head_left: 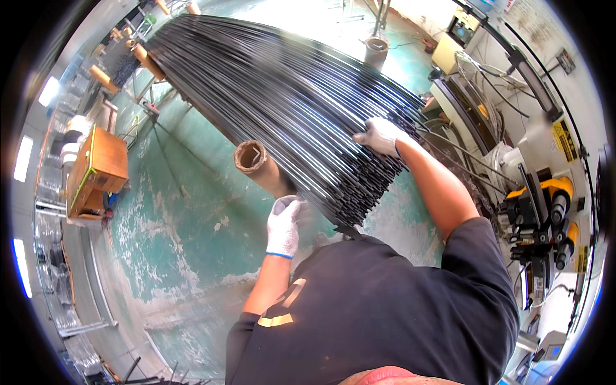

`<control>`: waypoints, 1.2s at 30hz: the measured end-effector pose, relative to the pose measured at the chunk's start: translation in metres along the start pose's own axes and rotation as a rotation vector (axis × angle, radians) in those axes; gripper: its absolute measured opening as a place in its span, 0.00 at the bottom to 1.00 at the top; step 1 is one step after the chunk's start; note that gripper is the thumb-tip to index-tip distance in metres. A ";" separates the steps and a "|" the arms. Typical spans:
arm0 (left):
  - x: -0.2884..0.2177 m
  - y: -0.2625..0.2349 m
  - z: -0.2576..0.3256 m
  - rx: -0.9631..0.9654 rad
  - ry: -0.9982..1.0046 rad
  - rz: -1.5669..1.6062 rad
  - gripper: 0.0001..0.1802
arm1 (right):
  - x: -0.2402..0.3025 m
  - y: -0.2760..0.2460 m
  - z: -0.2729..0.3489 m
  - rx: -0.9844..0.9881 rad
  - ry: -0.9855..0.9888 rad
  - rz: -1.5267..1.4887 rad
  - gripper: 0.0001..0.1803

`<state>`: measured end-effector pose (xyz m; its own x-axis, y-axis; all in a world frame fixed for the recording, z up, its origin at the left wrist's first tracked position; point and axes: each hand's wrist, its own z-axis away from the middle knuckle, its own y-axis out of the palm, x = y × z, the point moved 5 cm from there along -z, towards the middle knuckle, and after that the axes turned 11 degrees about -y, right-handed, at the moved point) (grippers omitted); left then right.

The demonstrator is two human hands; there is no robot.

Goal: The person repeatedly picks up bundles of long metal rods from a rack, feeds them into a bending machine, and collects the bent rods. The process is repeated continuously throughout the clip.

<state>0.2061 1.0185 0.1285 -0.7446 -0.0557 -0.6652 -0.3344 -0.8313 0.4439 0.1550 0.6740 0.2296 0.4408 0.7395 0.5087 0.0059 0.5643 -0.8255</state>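
A wide stack of long, thin black rods [282,83] stretches away from me, with uneven ends bunched near my body. My right hand [382,136], in a white glove with grey on the fingers, rests on the rods near their close ends, thumb apart from the fingers. My left hand [284,224], gloved alike with a blue cuff edge, is beside the lower end of a brown cardboard tube [263,168] left of the stack. Its fingers are curled in; what they hold, if anything, is hidden. The tube stands up along the stack's side.
Machinery with cables [475,115] lines the right side, with yellow-and-black equipment [552,205] closer to me. A wooden cabinet [99,172] stands at the left on the worn green floor [173,212]. Another cardboard tube [147,61] stands by the stack's far left; a bucket-like container [375,53] is behind it.
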 end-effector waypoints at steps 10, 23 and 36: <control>-0.031 0.088 -0.114 0.450 -0.239 0.149 0.19 | 0.000 0.018 0.311 -0.056 0.344 0.009 0.21; 0.003 0.203 -0.108 0.451 -0.398 0.307 0.04 | -0.116 0.090 0.524 -0.653 0.510 0.536 0.11; 0.067 0.459 0.008 0.805 -0.189 0.171 0.07 | -0.424 0.171 0.837 -1.801 1.416 -0.384 0.16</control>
<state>-0.0018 0.6380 0.2927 -0.8827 0.0084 -0.4699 -0.4644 -0.1685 0.8694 -0.7816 0.7642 0.0774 0.3450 -0.3578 0.8677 0.3630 -0.8017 -0.4749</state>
